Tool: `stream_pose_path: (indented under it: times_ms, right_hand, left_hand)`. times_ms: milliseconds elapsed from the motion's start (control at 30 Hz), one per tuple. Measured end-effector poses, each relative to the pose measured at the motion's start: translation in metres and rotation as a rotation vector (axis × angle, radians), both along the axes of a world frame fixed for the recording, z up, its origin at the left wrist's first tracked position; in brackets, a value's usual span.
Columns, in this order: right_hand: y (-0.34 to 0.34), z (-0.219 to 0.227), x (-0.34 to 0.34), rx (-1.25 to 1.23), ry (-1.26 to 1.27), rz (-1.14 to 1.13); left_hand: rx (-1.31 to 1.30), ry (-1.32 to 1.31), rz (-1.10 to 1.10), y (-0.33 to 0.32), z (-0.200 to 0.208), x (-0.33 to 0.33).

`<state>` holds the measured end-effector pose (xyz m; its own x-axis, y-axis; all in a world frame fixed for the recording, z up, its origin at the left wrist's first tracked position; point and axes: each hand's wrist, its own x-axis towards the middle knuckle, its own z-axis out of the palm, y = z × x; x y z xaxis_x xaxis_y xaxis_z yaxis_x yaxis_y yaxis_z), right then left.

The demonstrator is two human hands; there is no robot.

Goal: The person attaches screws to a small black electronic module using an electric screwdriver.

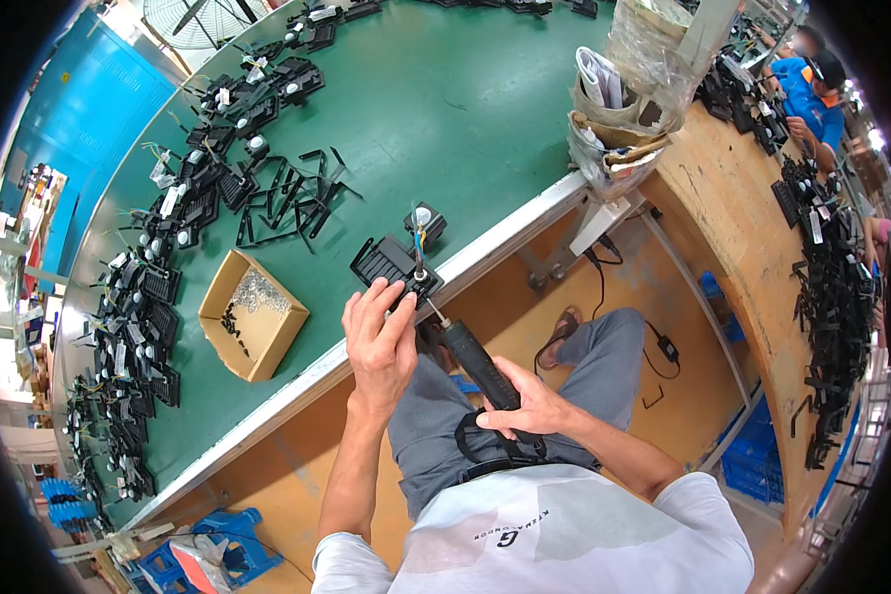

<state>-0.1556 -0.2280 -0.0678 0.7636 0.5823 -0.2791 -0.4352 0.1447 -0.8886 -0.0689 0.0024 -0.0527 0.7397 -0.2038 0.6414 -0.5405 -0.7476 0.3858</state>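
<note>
My left hand (pixel 381 342) holds a black finned housing (pixel 386 260) at the near edge of the green table, fingers over its near side. Coloured wires (pixel 420 246) stand up from the housing. Just behind it is a black part with a white dome (pixel 424 216). In my right hand (pixel 537 401) is a black electric screwdriver (pixel 477 361), gripped around its lower body. Its shaft points up and left at the near side of the housing; whether the tip sits on a screw cannot be made out.
A cardboard box (pixel 257 322) of small screws and black bits stands left on the green table (pixel 445 109). Loose black brackets (pixel 297 198) lie beyond it. Finished-looking housings (pixel 158 287) line the table's left side. A wooden bench (pixel 723 188) at right carries more; another person (pixel 812 99) is there.
</note>
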Motion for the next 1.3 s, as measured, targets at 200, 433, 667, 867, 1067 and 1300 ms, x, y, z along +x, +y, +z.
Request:
stream_pose_path:
  times_ms: [200, 433, 667, 867, 1067, 1300]
  right_hand:
    - [-0.001, -0.001, 0.001, 0.006, 0.009, 0.004]
    - [-0.006, 0.006, 0.006, -0.05, 0.013, 0.031]
    - [-0.012, 0.02, 0.011, -0.094, 0.012, 0.029]
    - [-0.03, 0.034, 0.025, 0.003, 0.154, 0.152]
    - [-0.038, 0.062, 0.04, 0.05, 0.338, 0.175]
    - [-0.035, 0.063, 0.042, -0.056, 0.311, 0.182]
  left_hand:
    - [0.007, 0.022, 0.013, -0.001, 0.002, 0.001]
    - [-0.051, 0.033, 0.0, -0.001, 0.001, 0.003]
    - [-0.056, 0.038, -0.023, 0.0, -0.002, 0.003]
    - [-0.196, 0.1, -0.063, 0.003, -0.002, 0.006]
    - [-0.188, 0.099, -0.066, 0.006, -0.002, 0.006]
    - [-0.186, 0.119, -0.084, 0.007, -0.001, 0.009]
